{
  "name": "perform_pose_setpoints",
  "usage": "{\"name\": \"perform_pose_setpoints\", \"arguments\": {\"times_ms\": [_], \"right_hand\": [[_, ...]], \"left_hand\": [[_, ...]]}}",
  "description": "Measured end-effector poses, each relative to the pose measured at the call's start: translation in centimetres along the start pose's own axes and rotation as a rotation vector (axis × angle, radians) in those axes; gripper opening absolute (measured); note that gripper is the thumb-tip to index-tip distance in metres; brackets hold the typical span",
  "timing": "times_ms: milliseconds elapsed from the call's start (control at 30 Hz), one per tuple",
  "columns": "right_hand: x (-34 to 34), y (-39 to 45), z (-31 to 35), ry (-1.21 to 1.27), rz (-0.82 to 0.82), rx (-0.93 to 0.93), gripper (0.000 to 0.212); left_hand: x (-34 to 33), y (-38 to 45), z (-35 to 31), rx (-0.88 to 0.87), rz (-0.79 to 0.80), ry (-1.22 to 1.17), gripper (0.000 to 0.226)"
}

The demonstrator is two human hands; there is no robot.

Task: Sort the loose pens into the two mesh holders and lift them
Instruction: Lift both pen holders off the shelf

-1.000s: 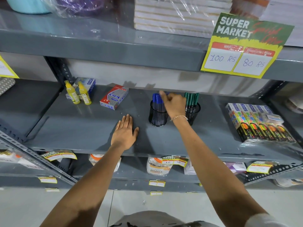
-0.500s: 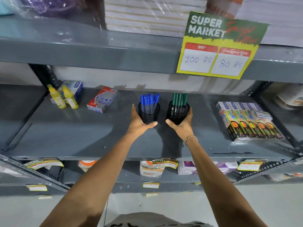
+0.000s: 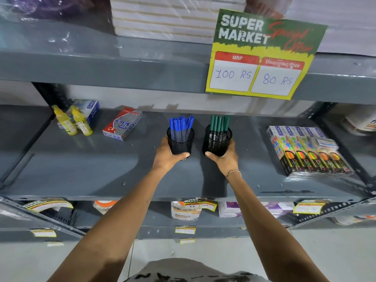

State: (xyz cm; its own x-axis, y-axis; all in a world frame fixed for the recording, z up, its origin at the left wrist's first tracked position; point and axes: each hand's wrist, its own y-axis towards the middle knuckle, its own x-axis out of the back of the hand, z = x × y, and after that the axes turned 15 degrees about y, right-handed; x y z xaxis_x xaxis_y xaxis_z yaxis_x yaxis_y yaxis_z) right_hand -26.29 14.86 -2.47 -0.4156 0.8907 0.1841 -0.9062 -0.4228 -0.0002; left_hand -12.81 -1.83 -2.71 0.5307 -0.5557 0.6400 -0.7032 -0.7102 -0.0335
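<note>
A: L hand (image 3: pixel 165 157)?
B: Wrapped round the left mesh holder (image 3: pixel 180 141), thumb across its lower front, fingers behind. Blue pens (image 3: pixel 181 127) stand in it, caps up, leaning a bit.
A: R hand (image 3: pixel 224 159)?
B: Same, closed round the right mesh holder (image 3: pixel 217 142), thumb under the front. Green pens (image 3: pixel 219 126) upright inside.
A: Where on the shelf (image 3: pixel 81 169)?
B: Mid-shelf, approx halfway between back wall & front edge. Holders side by side, small gap, not touching.
A: Lifted or resting?
B: Can't tell; bases are hidden by the hands.
A: Any loose pens on the shelf?
B: I see pens only in the holders.
A: Other stuff?
B: Back-left corner: two yellow bottles (image 3: pixel 74 123) in front of a blue-white box (image 3: pixel 89 108). Red/grey box (image 3: pixel 122 124) lies flat between the bottles & the blue holder. Near the right edge: a pack of marker boxes (image 3: pixel 307 151), well apart from the green holder. Price sign (image 3: pixel 262 55) hangs off the front edge of the shelf above, reads 100 RS / 80 RS.
</note>
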Motion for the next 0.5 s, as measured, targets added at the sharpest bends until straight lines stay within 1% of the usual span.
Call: {"name": "perform_pose_setpoints", "arguments": {"times_ms": [167,400,500], "right_hand": [[0.3,-0.8,0.2,-0.024,0.002,-0.001,0.091],[1.7,-4.1,-0.1,-0.062,-0.008,0.020,0.089],[2.2,-5.8,-0.4,-0.047,-0.006,0.011,0.090]], "left_hand": [[0.3,-0.6,0.0,0.003,0.011,0.018,0.082],[0.8,-4.4,0.6,-0.021,0.032,0.006,0.071],[0.9,-6.2,0.8,-0.031,0.046,-0.013,0.079]]}}
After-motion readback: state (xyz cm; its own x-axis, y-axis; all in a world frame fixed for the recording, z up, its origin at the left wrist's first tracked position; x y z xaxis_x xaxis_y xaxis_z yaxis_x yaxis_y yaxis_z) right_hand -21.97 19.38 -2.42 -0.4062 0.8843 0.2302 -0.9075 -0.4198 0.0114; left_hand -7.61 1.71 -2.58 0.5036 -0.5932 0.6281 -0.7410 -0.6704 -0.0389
